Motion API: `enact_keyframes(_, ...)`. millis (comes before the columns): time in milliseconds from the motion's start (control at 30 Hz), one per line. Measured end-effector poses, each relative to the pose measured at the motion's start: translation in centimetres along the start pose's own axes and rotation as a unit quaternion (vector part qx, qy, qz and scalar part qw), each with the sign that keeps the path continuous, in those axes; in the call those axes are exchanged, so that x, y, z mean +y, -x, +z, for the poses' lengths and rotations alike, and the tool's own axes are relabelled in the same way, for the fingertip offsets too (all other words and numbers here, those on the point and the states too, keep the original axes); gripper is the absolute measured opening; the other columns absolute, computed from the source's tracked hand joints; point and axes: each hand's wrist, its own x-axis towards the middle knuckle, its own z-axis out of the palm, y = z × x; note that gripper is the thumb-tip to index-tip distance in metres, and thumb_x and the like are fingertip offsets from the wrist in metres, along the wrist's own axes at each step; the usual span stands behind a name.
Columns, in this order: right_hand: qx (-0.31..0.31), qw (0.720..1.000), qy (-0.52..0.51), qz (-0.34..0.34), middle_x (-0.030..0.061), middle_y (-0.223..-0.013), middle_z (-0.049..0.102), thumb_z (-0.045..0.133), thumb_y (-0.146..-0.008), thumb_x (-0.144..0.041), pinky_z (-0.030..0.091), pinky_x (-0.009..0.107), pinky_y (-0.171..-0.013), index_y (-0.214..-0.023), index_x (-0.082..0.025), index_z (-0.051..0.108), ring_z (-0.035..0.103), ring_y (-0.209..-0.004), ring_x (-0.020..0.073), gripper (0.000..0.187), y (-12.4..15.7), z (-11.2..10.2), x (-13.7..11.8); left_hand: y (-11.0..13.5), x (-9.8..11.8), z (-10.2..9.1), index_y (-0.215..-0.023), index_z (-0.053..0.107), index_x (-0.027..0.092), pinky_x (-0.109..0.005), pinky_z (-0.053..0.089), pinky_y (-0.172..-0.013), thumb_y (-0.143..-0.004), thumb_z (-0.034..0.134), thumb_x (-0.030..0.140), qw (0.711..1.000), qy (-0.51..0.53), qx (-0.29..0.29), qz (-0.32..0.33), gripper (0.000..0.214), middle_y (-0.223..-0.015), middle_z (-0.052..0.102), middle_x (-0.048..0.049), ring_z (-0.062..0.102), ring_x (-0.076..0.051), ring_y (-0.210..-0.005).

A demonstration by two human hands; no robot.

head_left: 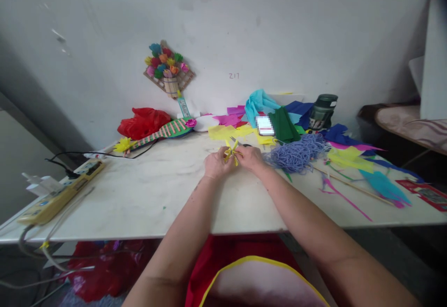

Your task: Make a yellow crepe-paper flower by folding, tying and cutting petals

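Observation:
Over the middle of the white table, my left hand (217,163) and my right hand (250,158) meet with fingers closed on a small yellow paper flower (231,151). Its narrow strips spread out between my fingertips. Just behind it a grey pointed tip shows, and a dark piece (247,145) lies beyond my right fingers; my hand hides most of it. Yellow crepe paper (228,132) lies flat past my hands. To the right of my right hand is a tangled heap of purple-blue yarn (296,152).
On the left are a power strip (66,190), a red plastic bag (145,122) and a green decorated instrument-shaped craft (171,129). Toward the right lie a phone (265,125), green crepe paper (283,124), a dark green jar (323,111) and a thin stick (352,185). A paper-flower ornament (170,86) hangs on the wall.

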Motion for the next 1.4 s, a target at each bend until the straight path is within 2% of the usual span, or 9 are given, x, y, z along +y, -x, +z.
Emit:
enact_keyframes(233, -0.037, 0.999, 0.016, -0.008, 0.0085, -0.079, 0.068, 0.041, -0.083, -0.031, 0.034, 0.026, -0.061, -0.091, -0.019, 0.064, 0.061, -0.073, 0.019, 0.027, 0.2, -0.5, -0.7, -0.3, 0.0, 0.2, -0.106, 0.05, 0.021, -0.029, 0.042, -0.071, -0.073, 0.05, 0.04, 0.998, 0.048, -0.035, -0.026, 0.037, -0.094, 0.066, -0.005, 0.061, -0.021, -0.088)
enact_keyframes(433, -0.05, 0.998, 0.014, -0.019, 0.0087, -0.081, 0.068, 0.038, -0.085, -0.03, 0.034, 0.026, -0.061, -0.094, -0.02, 0.063, 0.061, -0.074, 0.0193, 0.029, 0.3, -0.5, -1.0, -0.3, 0.1, 0.0, -0.105, 0.05, 0.022, -0.03, 0.041, -0.069, -0.072, 0.051, 0.033, 0.997, 0.015, -0.061, -0.037, 0.035, -0.092, 0.066, -0.0062, 0.06, -0.023, -0.086)
enact_keyframes(633, -0.063, 0.998, 0.003, -0.024, 0.0093, -0.084, 0.068, 0.038, -0.084, -0.029, 0.035, 0.027, -0.064, -0.095, -0.019, 0.063, 0.06, -0.077, 0.0196, 0.029, 0.3, -0.6, -1.5, -0.5, 0.0, 0.7, -0.106, 0.054, 0.023, -0.031, 0.04, -0.069, -0.075, 0.047, 0.031, 0.998, -0.033, -0.05, -0.035, 0.033, -0.091, 0.066, -0.0082, 0.06, -0.025, -0.086)
enact_keyframes(900, -0.058, 0.998, 0.015, 0.014, 0.0082, -0.082, 0.068, 0.039, -0.083, -0.029, 0.034, 0.027, -0.062, -0.091, -0.019, 0.063, 0.061, -0.077, 0.0197, 0.027, 0.4, -1.1, -2.0, -0.7, -0.1, 1.2, -0.102, 0.058, 0.022, -0.031, 0.04, -0.068, -0.077, 0.044, 0.03, 0.997, -0.058, -0.046, -0.022, 0.03, -0.087, 0.067, -0.0091, 0.06, -0.024, -0.083)
enact_keyframes(1100, -0.069, 0.996, 0.06, 0.005, 0.0128, -0.081, 0.067, 0.038, -0.082, -0.023, 0.034, 0.028, -0.06, -0.088, -0.015, 0.062, 0.06, -0.075, 0.0209, 0.026, 0.5, -1.2, -2.6, -0.6, 0.3, 1.0, -0.099, 0.06, 0.022, -0.03, 0.04, -0.067, -0.078, 0.043, 0.03, 0.996, -0.078, -0.052, -0.009, 0.029, -0.084, 0.067, -0.0098, 0.061, -0.024, -0.082)
enact_keyframes(1267, -0.037, 0.997, 0.058, -0.035, 0.0161, -0.078, 0.066, 0.037, -0.081, -0.018, 0.034, 0.027, -0.06, -0.084, -0.01, 0.062, 0.06, -0.077, 0.0211, 0.026, 0.6, -0.4, -2.6, -0.5, 0.4, 0.8, -0.097, 0.061, 0.022, -0.029, 0.04, -0.069, -0.076, 0.045, 0.03, 0.998, -0.045, -0.036, -0.019, 0.027, -0.085, 0.067, -0.009, 0.061, -0.023, -0.082)
enact_keyframes(1400, 0.008, 1.0, 0.004, -0.002, 0.0102, -0.079, 0.067, 0.037, -0.083, -0.032, 0.035, 0.026, -0.06, -0.094, -0.016, 0.061, 0.061, -0.073, 0.0202, 0.03, 0.6, -0.1, -1.6, -0.7, 0.0, 0.9, -0.096, 0.061, 0.021, -0.031, 0.041, -0.071, -0.073, 0.048, 0.031, 0.996, 0.062, 0.005, -0.066, 0.029, -0.084, 0.067, -0.0076, 0.06, -0.023, -0.082)
